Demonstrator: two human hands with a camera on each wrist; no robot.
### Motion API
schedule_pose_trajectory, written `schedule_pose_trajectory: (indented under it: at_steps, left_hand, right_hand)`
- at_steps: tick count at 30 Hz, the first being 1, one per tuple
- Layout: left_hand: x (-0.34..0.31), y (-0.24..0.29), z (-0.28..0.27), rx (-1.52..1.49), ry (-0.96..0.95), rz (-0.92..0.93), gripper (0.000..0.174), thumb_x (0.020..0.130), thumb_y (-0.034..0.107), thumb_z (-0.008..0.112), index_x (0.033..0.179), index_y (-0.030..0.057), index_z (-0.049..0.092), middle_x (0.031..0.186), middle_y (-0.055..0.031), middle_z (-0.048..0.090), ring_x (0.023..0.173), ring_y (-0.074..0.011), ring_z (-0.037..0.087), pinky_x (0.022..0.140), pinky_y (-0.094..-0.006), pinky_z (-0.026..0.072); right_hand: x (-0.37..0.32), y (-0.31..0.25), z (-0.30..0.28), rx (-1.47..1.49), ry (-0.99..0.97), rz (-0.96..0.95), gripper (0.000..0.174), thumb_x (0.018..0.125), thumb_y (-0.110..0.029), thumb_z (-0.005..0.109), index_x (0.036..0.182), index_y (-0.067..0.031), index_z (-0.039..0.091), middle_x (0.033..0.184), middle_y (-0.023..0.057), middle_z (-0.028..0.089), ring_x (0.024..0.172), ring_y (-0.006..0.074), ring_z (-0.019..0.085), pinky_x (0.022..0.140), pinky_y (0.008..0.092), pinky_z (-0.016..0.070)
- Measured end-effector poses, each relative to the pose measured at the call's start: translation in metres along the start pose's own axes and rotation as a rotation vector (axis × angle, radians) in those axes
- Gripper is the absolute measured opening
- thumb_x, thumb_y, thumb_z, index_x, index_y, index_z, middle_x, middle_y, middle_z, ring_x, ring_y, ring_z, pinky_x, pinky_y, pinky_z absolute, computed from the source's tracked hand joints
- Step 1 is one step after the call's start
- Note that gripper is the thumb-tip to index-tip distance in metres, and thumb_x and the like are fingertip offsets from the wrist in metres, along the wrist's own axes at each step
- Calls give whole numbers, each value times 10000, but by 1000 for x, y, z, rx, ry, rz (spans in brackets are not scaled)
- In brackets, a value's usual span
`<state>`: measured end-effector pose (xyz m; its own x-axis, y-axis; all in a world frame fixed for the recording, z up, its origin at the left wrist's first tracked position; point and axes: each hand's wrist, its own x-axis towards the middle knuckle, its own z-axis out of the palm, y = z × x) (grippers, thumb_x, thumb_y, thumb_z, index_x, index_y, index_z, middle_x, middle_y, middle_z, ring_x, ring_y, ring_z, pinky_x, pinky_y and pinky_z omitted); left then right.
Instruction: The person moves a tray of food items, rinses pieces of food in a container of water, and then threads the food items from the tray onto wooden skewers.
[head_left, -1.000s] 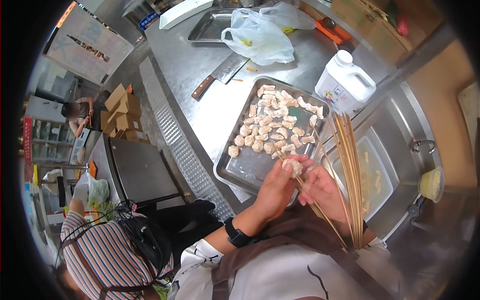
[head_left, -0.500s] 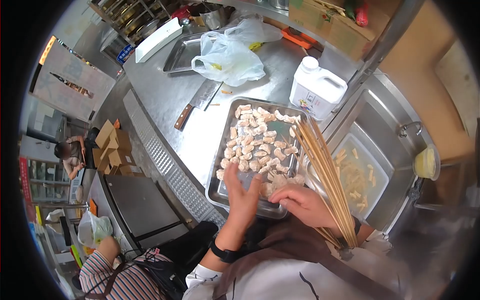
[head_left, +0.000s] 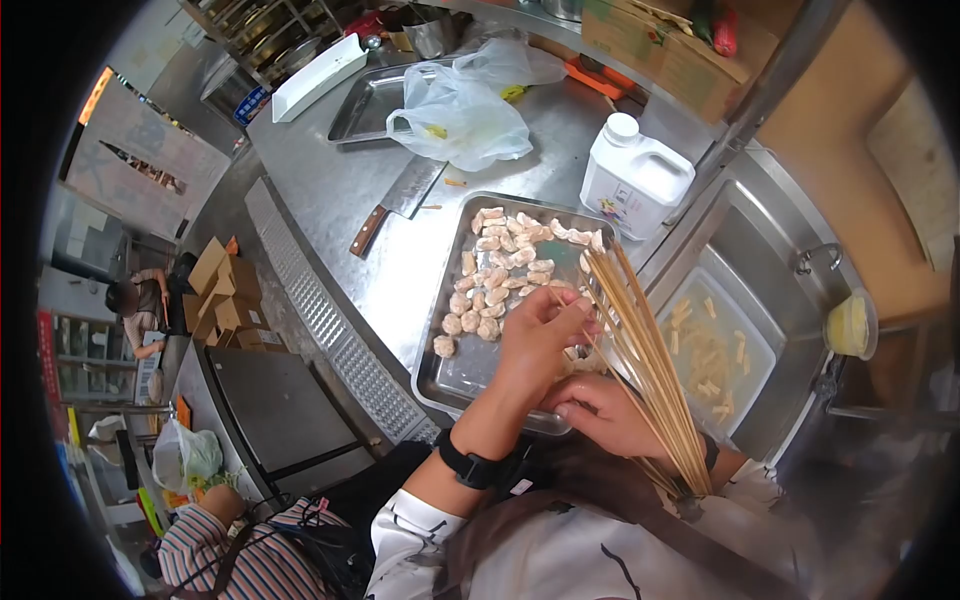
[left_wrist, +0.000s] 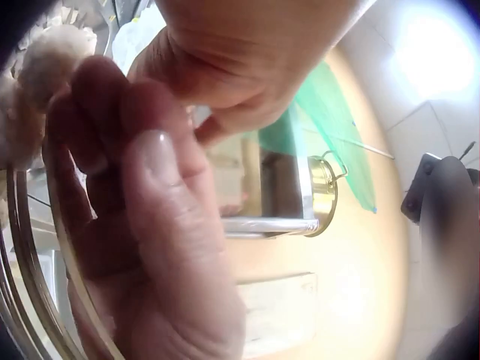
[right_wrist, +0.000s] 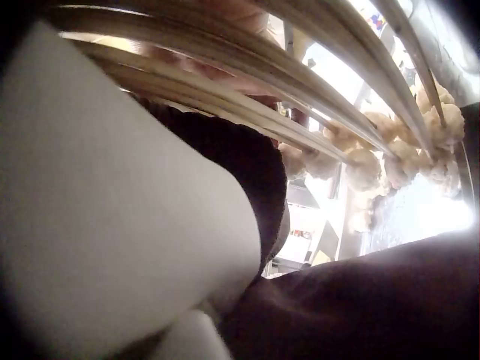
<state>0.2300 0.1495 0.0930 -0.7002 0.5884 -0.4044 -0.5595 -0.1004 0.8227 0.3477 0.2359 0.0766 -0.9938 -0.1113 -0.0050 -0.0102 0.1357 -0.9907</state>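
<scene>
Two hands at work over a steel tray (head_left: 447,385): one piece pinched, a skewer bundle held.
Left hand (head_left: 535,345) is reached into the tray's near right part, fingers bunched and curled, with a pale dumpling-like piece (left_wrist: 46,52) apparently pinched at the tips; the remaining pieces (head_left: 500,265) are heaped across the tray's far half. Right hand (head_left: 600,410) is closed round the bamboo skewers (head_left: 640,350), just beside the left wrist. The bundle's long axis is laid from the person's chest up toward the white jug (head_left: 635,175), with the tips fanned above the tray's right rim and pointed away from the body. Judged best: the piece is gripped firmly by its sides, fingertips off the line of the point, one skewer is eased clear of the fan, and the bundle is held steady and low.
</scene>
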Motion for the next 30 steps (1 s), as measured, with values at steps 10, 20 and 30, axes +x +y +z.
schedule_pose_trajectory:
  at_steps: [10, 20, 30]
  left_hand:
    - [-42, 14, -18, -118, 59, 55, 194, 872, 73, 571, 1042, -6, 520, 880, -78, 605, 818, -174, 626, 725, -278, 515]
    - [-52, 12, -31, -91, 139, 8, 298, 866, 84, 589, 1124, -47, 516, 984, -138, 643, 857, -206, 656, 718, -282, 538]
    - [-47, 3, -35, -68, 111, 19, 302, 875, 128, 590, 1110, -50, 524, 975, -136, 645, 862, -202, 652, 735, -287, 534]
  right_hand:
    - [1, -11, 2, 625, 233, 265, 256, 958, -118, 390, 1180, -16, 465, 944, 106, 607, 897, 171, 578, 812, 308, 462]
    - [-4, -21, -14, 358, 137, 355, 125, 905, -147, 550, 860, -30, 563, 646, -34, 513, 558, 20, 446, 486, 177, 345]
    - [-2, -39, -7, 497, 182, 292, 284, 896, -47, 486, 1177, -37, 523, 655, -7, 517, 587, 45, 472, 533, 178, 360]
